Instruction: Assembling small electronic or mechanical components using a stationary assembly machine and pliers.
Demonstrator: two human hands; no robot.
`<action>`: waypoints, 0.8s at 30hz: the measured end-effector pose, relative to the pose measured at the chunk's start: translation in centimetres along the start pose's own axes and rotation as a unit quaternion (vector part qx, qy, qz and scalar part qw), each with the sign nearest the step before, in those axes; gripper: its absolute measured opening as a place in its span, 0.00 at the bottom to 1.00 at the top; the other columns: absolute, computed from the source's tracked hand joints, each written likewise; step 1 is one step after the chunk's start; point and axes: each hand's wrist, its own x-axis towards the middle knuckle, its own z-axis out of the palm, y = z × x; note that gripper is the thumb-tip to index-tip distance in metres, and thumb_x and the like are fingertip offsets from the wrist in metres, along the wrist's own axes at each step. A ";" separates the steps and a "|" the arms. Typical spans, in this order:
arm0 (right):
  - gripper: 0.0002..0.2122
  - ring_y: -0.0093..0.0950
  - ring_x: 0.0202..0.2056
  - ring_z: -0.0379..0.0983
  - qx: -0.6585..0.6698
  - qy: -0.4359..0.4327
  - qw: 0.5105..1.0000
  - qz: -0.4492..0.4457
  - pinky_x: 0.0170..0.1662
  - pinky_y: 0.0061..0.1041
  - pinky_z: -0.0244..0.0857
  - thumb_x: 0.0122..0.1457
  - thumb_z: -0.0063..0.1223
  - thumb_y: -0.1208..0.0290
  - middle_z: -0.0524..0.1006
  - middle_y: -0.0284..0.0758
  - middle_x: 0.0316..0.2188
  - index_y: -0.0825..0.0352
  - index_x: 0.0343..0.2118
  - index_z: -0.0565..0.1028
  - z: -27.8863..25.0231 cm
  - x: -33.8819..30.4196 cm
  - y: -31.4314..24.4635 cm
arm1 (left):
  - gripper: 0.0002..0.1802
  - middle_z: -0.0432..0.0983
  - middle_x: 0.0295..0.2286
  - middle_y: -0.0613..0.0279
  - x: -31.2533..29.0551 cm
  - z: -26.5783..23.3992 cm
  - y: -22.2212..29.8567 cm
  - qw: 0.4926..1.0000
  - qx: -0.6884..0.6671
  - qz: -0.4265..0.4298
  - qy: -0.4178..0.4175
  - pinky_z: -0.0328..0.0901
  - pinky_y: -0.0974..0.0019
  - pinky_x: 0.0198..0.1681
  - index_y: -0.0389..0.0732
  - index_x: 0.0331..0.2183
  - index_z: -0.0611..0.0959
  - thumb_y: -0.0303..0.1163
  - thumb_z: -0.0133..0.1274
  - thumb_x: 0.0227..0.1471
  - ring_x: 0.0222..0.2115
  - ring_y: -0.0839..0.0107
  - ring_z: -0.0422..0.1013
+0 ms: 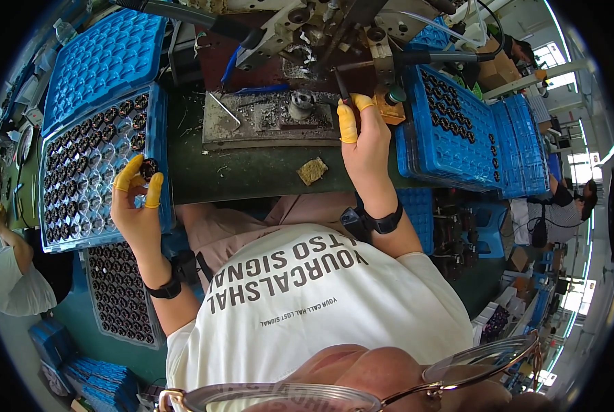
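Note:
My left hand [134, 206], with yellow finger covers, is over the right edge of a blue tray [161, 130]. Its fingers close on a small round dark part [149, 168] with coppery patches. Several rows of similar parts fill much of that tray. My right hand [366, 147], also in yellow finger covers, grips a slim dark pointed tool [342, 86] between thumb and fingers. The tool's exact kind is unclear. Left of this hand, a round metal post [301, 104] stands on a scuffed metal base plate [272, 139] littered with scraps.
Behind the plate is a metal machine [279, 34] with arms and cables. A hex key [226, 110] lies on the plate's left, and a yellowish pad [312, 171] in front. Another blue tray [451, 154] holds parts at right. A co-worker [18, 268] is at far left.

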 end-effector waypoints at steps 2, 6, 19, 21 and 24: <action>0.12 0.46 0.33 0.73 -0.009 0.047 0.994 -0.102 0.34 0.35 0.68 0.58 0.56 0.72 0.74 0.45 0.34 0.72 0.41 0.71 0.9 0.3 2.2 | 0.23 0.74 0.34 0.67 0.0 0.0 0.1 1.000 0.003 -0.003 -0.003 0.65 0.78 0.34 0.37 0.47 0.80 0.24 0.65 0.46 0.31 0.82 0.69; 0.14 0.44 0.33 0.73 -0.020 0.064 0.980 -0.186 0.35 0.35 0.68 0.56 0.59 0.72 0.75 0.44 0.35 0.70 0.43 0.72 1.4 1.9 4.8 | 0.23 0.74 0.34 0.67 0.1 -0.1 -0.2 1.000 0.006 -0.003 -0.008 0.65 0.79 0.34 0.37 0.47 0.80 0.23 0.65 0.46 0.31 0.82 0.69; 0.12 0.37 0.29 0.71 0.049 0.032 0.991 -0.124 0.33 0.29 0.67 0.59 0.56 0.70 0.73 0.40 0.33 0.70 0.43 0.74 0.1 2.0 2.7 | 0.23 0.76 0.36 0.65 0.0 -0.1 -0.3 1.000 0.001 -0.003 -0.009 0.66 0.79 0.35 0.37 0.46 0.80 0.23 0.65 0.46 0.31 0.82 0.70; 0.12 0.38 0.29 0.71 0.055 0.033 0.992 -0.108 0.33 0.30 0.67 0.59 0.56 0.70 0.73 0.40 0.33 0.71 0.42 0.74 0.0 1.6 1.9 | 0.23 0.76 0.36 0.66 0.0 -0.1 -0.1 1.000 0.008 0.000 -0.006 0.66 0.79 0.35 0.38 0.46 0.80 0.23 0.65 0.46 0.31 0.81 0.70; 0.11 0.41 0.31 0.72 0.041 0.048 0.992 -0.106 0.34 0.31 0.67 0.59 0.55 0.71 0.74 0.42 0.33 0.71 0.42 0.73 0.5 1.3 2.1 | 0.23 0.76 0.35 0.66 0.1 0.0 -0.2 1.000 0.011 0.000 -0.004 0.67 0.78 0.35 0.38 0.46 0.80 0.23 0.65 0.46 0.31 0.81 0.71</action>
